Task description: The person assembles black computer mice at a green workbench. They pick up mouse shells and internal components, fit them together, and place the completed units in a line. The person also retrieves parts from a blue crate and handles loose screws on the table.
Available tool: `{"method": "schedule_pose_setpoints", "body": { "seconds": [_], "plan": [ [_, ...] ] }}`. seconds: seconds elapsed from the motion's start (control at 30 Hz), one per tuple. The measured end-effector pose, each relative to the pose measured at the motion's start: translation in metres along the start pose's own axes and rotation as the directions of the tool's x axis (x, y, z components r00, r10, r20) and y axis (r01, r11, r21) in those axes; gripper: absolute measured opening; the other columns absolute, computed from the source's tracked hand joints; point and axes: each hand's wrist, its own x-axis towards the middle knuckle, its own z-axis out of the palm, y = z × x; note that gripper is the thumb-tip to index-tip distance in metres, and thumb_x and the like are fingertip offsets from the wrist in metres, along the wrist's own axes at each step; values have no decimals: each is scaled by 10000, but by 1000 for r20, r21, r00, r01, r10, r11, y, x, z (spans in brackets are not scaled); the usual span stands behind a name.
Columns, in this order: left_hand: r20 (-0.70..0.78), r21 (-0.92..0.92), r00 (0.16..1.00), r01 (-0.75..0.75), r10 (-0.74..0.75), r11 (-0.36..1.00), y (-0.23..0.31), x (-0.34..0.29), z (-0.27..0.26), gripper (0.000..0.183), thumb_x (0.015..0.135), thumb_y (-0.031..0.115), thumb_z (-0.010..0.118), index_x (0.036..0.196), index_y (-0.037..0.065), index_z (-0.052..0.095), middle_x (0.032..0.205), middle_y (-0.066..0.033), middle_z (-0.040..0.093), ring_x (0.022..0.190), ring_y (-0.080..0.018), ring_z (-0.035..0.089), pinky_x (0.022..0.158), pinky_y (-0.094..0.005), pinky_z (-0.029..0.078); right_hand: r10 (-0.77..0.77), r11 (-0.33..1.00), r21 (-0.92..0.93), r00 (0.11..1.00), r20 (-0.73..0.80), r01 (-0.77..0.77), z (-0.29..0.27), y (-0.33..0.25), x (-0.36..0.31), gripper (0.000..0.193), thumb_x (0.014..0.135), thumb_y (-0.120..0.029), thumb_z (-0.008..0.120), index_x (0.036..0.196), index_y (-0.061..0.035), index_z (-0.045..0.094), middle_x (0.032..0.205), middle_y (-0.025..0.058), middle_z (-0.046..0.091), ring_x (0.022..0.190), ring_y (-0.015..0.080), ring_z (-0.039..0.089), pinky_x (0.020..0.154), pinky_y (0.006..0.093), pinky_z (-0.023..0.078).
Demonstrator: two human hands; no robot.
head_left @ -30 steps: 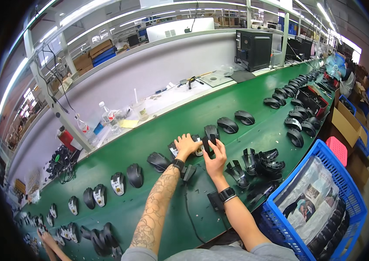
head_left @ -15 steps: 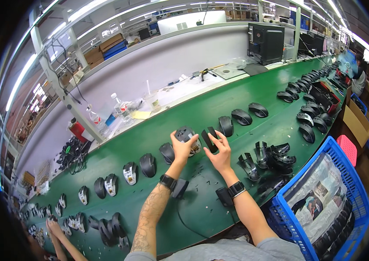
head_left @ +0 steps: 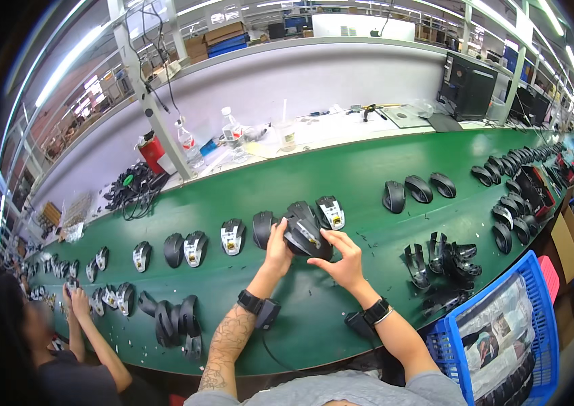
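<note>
Both my hands are together over the green bench, around a black mouse part (head_left: 308, 237) with a silvery strip along its middle. My left hand (head_left: 277, 254) is closed on its left edge. Fingers and thumb of my right hand (head_left: 344, 262) are at its right and lower edges. Just behind it sits a black mouse (head_left: 298, 209), partly covered. To its right lies an opened mouse (head_left: 331, 212), its pale inside and a yellow patch showing. Another black mouse (head_left: 263, 228) rests left of my left hand, beside an opened one (head_left: 232, 237).
Three black mice (head_left: 418, 189) stand to the right on the green bench (head_left: 361, 162). Black shell pieces (head_left: 452, 260) are piled nearer me, by a blue crate (head_left: 459, 352). At left are stacked black covers (head_left: 172, 321) and a co-worker's hands (head_left: 77, 298). Bottles (head_left: 231, 125) line the back shelf.
The opened mouse from my left hand now lies on the bench. The dark strips have left my right hand's raised grip. Both hands have come together on a black mouse part. The view has turned left.
</note>
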Motion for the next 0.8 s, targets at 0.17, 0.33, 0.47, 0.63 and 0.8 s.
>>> {"method": "schedule_pose_setpoints", "body": {
  "seconds": [0.17, 0.33, 0.47, 0.63, 0.8],
  "plan": [
    [96, -10, 993, 69, -68, 998, -18, -17, 4, 414, 952, 460, 297, 1171, 126, 409, 1126, -60, 523, 1045, -185, 526, 911, -353, 416, 38, 997, -65, 999, -24, -40, 13, -1, -8, 609, 576, -205, 825, 1113, -27, 600, 1073, 117, 589, 973, 252, 576, 832, 333, 473],
    [106, 111, 992, -85, 73, 990, -31, -24, 14, 402, 968, 434, 271, 1223, 128, 321, 1153, -48, 475, 1061, -154, 491, 890, -315, 412, 59, 993, -99, 997, -55, -64, 13, 8, -9, 616, 560, -198, 826, 1107, -23, 605, 1066, 121, 595, 948, 263, 590, 815, 335, 475],
    [145, 204, 978, -176, 149, 963, -34, -22, 11, 408, 914, 289, 504, 1215, 138, 275, 1128, -82, 465, 1042, -147, 481, 855, -296, 423, 66, 992, -106, 998, 2, -65, 12, 11, -9, 619, 556, -164, 813, 1132, -69, 607, 1116, 116, 572, 1021, 272, 537, 863, 360, 448],
    [67, 212, 972, -235, 226, 949, -23, -25, 12, 600, 713, 28, 733, 1120, 121, 302, 1003, -96, 534, 879, -163, 573, 721, -278, 502, 23, 950, -312, 993, 113, 13, 14, 6, -10, 588, 696, -219, 719, 1249, -163, 528, 1247, 127, 486, 1139, 299, 418, 950, 390, 373],
    [29, 100, 962, -273, 271, 957, -25, -16, 5, 584, 677, -17, 734, 1104, 101, 355, 1007, -55, 518, 926, -163, 559, 797, -307, 483, 509, 721, 472, 850, 135, -507, 33, 60, -29, 533, 869, -351, 571, 1300, -64, 445, 1199, 128, 522, 1024, 192, 504, 907, 343, 399]
  ]
}}
